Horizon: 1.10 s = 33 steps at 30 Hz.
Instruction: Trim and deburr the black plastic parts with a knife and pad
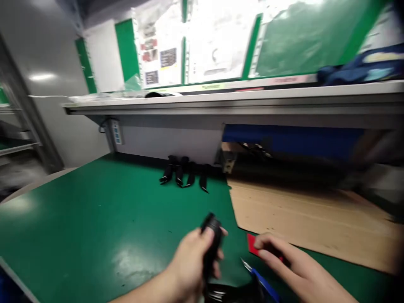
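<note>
Above green matting [94,214], the left hand [189,265] grips a black cylinder [212,240].

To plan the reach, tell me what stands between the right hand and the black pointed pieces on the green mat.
A flat red piece lies at the fingertips of the right hand, the corner of a tan cardboard sheet beyond it; then only green mat to the black pieces.

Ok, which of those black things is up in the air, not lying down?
The black piece in the left hand. It is held up above the green mat, while the other black pieces lie side by side at the mat's far edge.
</note>
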Each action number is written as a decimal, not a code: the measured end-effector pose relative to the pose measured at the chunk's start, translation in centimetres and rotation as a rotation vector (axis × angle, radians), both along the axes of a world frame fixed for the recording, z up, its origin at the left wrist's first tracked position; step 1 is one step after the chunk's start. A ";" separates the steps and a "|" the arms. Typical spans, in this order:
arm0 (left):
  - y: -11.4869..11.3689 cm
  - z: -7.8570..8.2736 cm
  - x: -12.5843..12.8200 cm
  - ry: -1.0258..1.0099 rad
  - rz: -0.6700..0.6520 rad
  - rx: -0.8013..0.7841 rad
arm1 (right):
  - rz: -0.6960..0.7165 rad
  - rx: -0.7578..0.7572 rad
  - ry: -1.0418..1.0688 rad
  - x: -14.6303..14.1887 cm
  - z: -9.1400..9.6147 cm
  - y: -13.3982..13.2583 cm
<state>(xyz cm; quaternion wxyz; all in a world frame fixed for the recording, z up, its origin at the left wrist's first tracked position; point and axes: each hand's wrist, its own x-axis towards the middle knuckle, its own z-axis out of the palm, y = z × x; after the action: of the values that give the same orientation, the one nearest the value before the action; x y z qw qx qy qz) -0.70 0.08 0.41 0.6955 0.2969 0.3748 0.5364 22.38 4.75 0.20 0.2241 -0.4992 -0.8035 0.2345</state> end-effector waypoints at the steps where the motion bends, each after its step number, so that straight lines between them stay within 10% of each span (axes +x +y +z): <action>1: 0.3 0.2 -0.4 -0.022 0.102 -0.065 | 0.011 -0.110 -0.054 0.7 0.6 0.0; 6: 1.1 1.0 -1.2 -0.052 0.194 -0.205 | 0.028 -0.292 -0.179 1.8 1.2 -0.5; 23: -0.6 1.3 -1.1 0.274 -0.366 0.138 | -0.125 -0.057 0.268 0.3 2.2 -1.8; 33: -1.4 2.0 -1.9 0.453 -0.683 0.159 | 0.376 0.395 -0.031 -0.9 2.9 -3.7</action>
<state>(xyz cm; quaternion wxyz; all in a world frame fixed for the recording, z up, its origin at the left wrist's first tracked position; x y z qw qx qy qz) -2.64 -1.32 2.45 0.7085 0.5672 0.3557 0.2232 21.47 1.09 3.15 0.2572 -0.2916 -0.9155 0.1031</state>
